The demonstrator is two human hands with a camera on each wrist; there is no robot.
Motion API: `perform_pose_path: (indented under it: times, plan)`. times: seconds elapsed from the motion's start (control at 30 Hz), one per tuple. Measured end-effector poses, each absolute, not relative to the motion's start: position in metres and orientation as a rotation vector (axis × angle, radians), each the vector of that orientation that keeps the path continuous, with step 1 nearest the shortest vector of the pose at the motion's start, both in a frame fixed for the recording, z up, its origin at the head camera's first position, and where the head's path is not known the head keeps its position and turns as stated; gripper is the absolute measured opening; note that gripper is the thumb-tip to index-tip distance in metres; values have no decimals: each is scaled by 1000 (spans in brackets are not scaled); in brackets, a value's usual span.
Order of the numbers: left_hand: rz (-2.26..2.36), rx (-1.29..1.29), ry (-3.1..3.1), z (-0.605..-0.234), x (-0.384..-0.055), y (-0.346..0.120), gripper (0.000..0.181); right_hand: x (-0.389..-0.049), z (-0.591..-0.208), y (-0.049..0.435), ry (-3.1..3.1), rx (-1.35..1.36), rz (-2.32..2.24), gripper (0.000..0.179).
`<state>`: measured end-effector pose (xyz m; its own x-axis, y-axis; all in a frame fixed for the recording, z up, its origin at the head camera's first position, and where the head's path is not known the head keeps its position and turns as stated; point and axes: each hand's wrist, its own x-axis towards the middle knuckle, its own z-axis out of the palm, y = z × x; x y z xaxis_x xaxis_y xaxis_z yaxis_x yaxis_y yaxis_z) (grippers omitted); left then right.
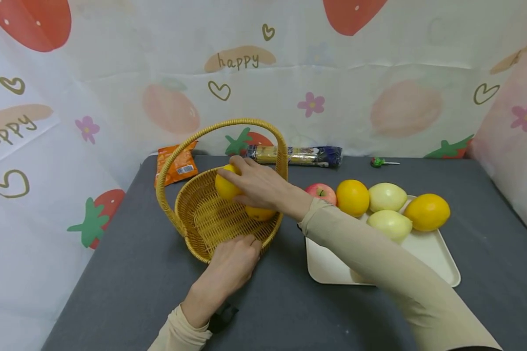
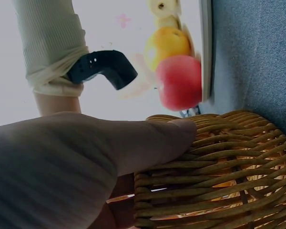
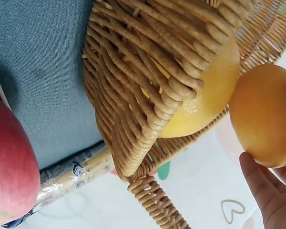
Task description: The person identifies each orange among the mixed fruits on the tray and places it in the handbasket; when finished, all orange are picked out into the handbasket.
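Note:
A wicker basket (image 1: 211, 219) with a tall arched handle stands left of centre on the table. My left hand (image 1: 234, 258) grips its near rim, thumb outside against the weave in the left wrist view. Over the basket's far side, my right hand (image 1: 263, 183) holds an orange (image 1: 226, 184) between thumb and fingers. Another yellow-orange fruit (image 1: 260, 213) lies inside at the right, partly hidden under the right hand; in the right wrist view this fruit (image 3: 205, 100) shows behind the woven wall.
To the right, a white tray (image 1: 334, 268) bears an orange (image 1: 353, 198), two pale green fruits (image 1: 387, 197) and a yellow fruit (image 1: 427, 212). A red apple (image 1: 321, 193) sits at its left. Behind are an orange packet (image 1: 177, 165), a long noodle pack (image 1: 309, 156) and a lollipop (image 1: 377, 162).

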<state>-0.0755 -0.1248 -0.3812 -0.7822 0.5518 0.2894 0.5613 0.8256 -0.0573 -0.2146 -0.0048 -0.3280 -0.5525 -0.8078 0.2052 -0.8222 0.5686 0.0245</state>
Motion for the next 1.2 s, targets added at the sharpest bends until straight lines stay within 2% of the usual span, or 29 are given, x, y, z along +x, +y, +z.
perform_pose_path:
  times: [0.33,0.8,1.2]
  plan:
    - [-67,-841,-2716,-382,-76,-126,26,-222,-334,-14,-2683,1357,40,66]
    - [-64,-841,-2693,-383,-76,-126,25,-227,-338,-18,-2839,1355,-18,44]
    - [-41,-844,-2683,-381,-75,-126,20,-223,-343,-19,-2930,1529,-174,53]
